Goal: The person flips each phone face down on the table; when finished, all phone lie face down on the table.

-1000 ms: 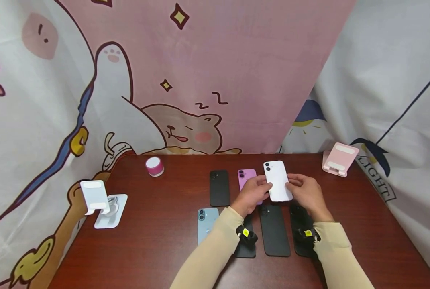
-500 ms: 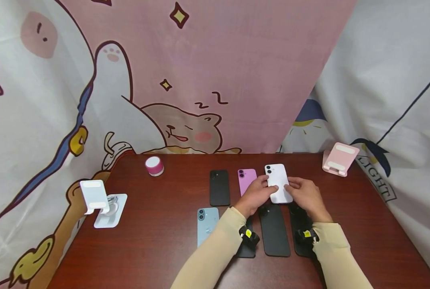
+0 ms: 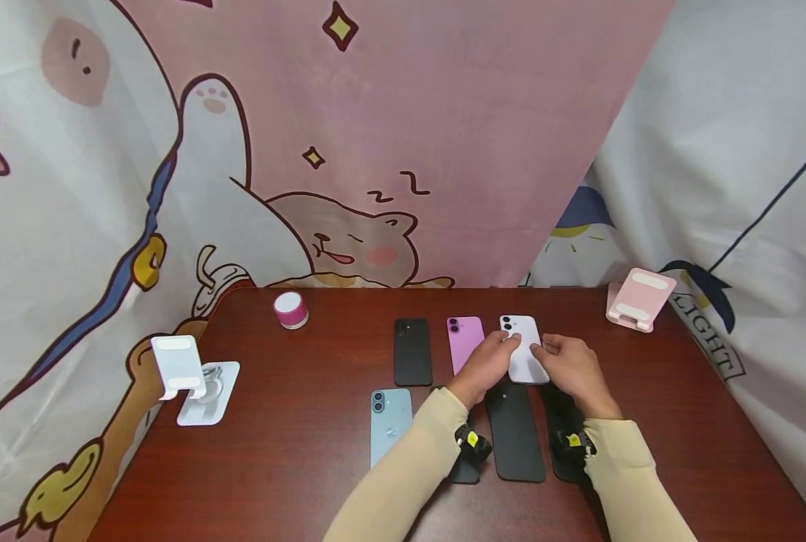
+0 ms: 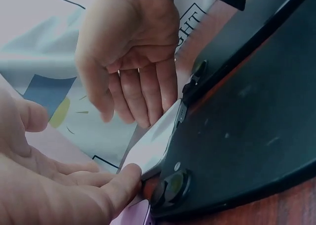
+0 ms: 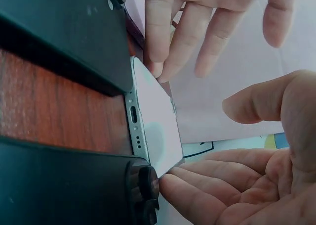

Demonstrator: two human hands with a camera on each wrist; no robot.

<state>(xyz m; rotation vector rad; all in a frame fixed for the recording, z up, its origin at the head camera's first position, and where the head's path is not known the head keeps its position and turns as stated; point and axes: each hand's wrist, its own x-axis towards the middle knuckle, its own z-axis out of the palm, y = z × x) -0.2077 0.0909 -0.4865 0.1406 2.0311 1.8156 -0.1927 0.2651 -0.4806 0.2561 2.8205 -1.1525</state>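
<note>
A white phone [image 3: 526,354] lies back side up on the table, in line with the purple phone [image 3: 465,337] to its left. My left hand [image 3: 487,363] is at its left edge, fingertips touching the side and thumb lifted, as the left wrist view shows. On the opposite side, my right hand [image 3: 570,367] has nearly straight fingers by the phone's near right corner; its thumb [image 5: 254,104] stands clear of the phone. The white phone's charging port end [image 5: 134,113] faces me. My left hand and forearm partly cover the purple phone and a dark phone [image 3: 466,473].
Nearby lie a black phone [image 3: 412,352], a light blue phone [image 3: 389,421] and dark phones [image 3: 516,436] in the front row. A white phone stand [image 3: 179,365] is left, a pink one [image 3: 640,299] back right. A pink-and-white round tub [image 3: 290,310] sits back left.
The white phone has come down onto the table and slightly toward me. Both hands have loosened from it, thumbs lifting off its back.
</note>
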